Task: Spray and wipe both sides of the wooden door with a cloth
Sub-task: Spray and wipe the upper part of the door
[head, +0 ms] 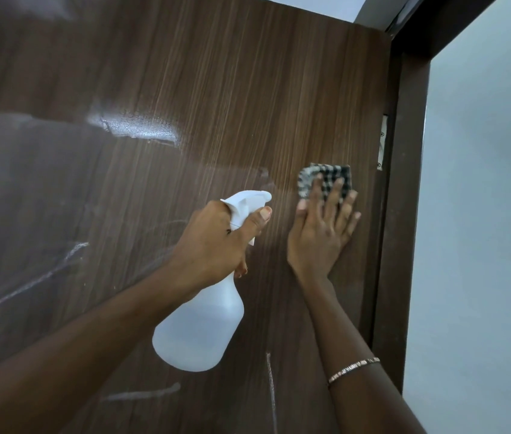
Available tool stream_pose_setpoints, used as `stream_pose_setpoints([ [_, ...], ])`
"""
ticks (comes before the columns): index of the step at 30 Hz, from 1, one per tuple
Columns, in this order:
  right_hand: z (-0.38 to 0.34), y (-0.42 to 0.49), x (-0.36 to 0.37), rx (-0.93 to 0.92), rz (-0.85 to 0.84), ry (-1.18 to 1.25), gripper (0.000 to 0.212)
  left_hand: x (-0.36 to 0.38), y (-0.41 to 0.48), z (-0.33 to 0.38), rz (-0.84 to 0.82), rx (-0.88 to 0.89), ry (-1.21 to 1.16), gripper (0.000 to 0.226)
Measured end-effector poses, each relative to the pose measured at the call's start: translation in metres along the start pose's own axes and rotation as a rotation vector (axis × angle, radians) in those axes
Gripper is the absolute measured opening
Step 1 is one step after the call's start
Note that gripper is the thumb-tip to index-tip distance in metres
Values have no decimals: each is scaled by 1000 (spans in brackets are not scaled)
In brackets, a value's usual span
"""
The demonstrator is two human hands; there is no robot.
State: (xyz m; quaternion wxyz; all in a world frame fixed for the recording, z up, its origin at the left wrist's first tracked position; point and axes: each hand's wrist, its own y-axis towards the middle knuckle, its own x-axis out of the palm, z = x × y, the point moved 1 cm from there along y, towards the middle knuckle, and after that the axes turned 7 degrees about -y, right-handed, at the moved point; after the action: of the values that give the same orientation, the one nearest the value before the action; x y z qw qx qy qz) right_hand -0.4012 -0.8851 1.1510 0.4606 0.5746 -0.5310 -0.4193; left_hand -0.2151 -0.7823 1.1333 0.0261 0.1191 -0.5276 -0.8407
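Observation:
A dark wooden door (185,89) fills most of the view, with wet glare and pale streaks on its face. My left hand (216,242) grips the neck of a white spray bottle (204,327), a finger on the trigger and the nozzle aimed at the door. To its right, my right hand (323,233) presses a checked black-and-white cloth (323,180) flat against the door with straight, spread fingers. Most of the cloth is hidden under the fingers.
The dark door frame (404,183) runs down the right side, with a metal hinge (384,142) between door and frame. A pale wall (482,214) lies beyond the frame. A thin bracelet (354,369) circles my right wrist.

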Motion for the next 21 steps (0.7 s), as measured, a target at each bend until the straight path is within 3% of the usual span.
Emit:
stream_pose_setpoints([
  [3,-9,-8,2,-296,-26,8,54,0,0,-7,46,-54,-18,41],
  [6,17,-1,-5,-408,-81,-15,53,-3,-2,-15,71,-103,-25,41],
  [8,36,8,-10,-338,-87,-33,54,-9,-1,-21,81,-110,-26,43],
  [11,48,8,-12,-53,-43,-6,54,-20,1,-27,105,-102,-27,46],
  [15,7,-10,-6,311,52,27,56,-37,1,-36,127,-115,-2,43],
  [17,-30,-20,0,306,45,0,61,-45,1,-40,127,-114,4,40],
  [21,-92,-35,18,-17,38,20,57,-57,3,-43,140,-73,14,32],
])
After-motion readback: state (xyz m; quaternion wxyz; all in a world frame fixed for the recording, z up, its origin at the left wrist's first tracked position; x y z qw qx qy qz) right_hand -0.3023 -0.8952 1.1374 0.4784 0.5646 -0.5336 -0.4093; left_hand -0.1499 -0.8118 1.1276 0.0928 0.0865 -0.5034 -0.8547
